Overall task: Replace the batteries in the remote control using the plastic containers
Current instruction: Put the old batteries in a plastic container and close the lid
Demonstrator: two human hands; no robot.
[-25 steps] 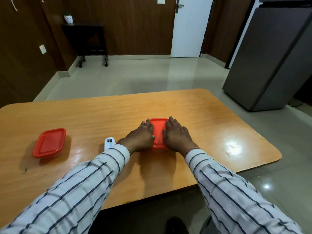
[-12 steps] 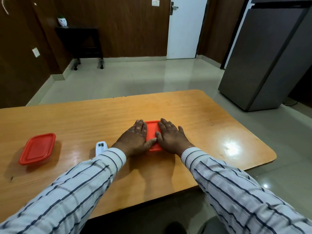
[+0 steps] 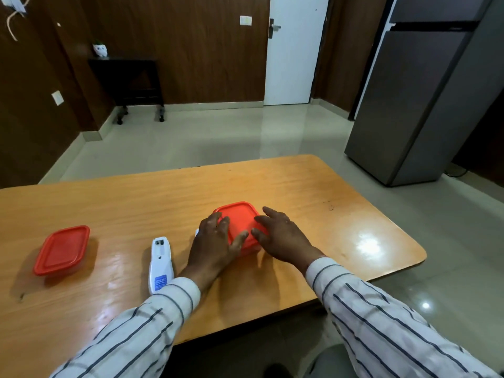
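Both hands lie flat, fingers spread: left hand [image 3: 215,245] and right hand [image 3: 281,236] on the lidded red container [image 3: 240,219]; contents hidden. Another red container [image 3: 62,249] sits at nine o'clock.

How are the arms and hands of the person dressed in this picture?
Both arms wear long white sleeves with thin dark vertical stripes, ending in buttoned-style cuffs at the wrists. The left hand and the right hand are bare: no gloves, and no watch is visible. A thin band seems to show at the right cuff, but it is too small to tell.
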